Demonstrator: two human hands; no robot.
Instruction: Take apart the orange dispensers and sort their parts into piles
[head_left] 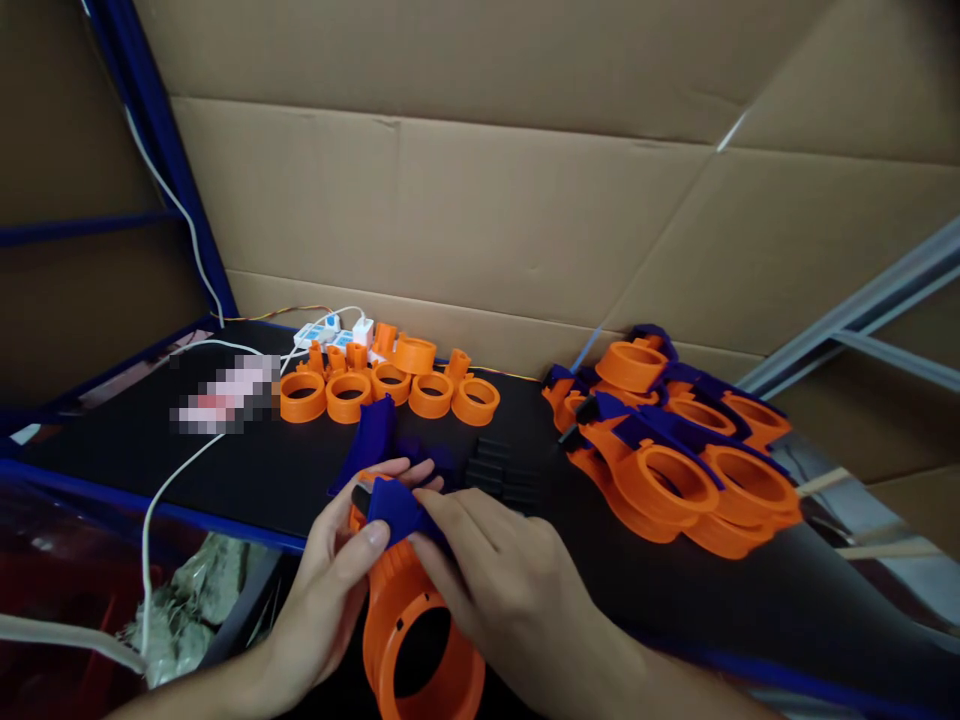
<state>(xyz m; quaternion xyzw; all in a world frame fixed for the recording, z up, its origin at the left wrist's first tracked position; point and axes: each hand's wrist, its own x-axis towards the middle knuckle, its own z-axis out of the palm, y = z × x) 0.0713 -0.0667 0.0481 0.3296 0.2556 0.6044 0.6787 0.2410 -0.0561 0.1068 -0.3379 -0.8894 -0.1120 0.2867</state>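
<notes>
An orange tape dispenser (382, 630) with a round ring at its lower end is held in front of me, over the table's front edge. My left hand (330, 575) is closed around its upper end, the thumb pressing on a blue plastic cover (391, 505). From the other side, my right hand (517, 560) grips the same cover and the dispenser's neck, fingers bent over it. A black tip sticks out at the top left of the dispenser. Just beyond my hands lie a curved blue piece (375, 432) and several black pieces (499, 472).
Several orange ring parts (349, 398) stand in a row toward the back. At right is a pile of orange and blue dispensers (675, 480). A white power strip (319, 333) with cables sits by the cardboard wall (450, 200). A white cable (154, 510) hangs over the front edge.
</notes>
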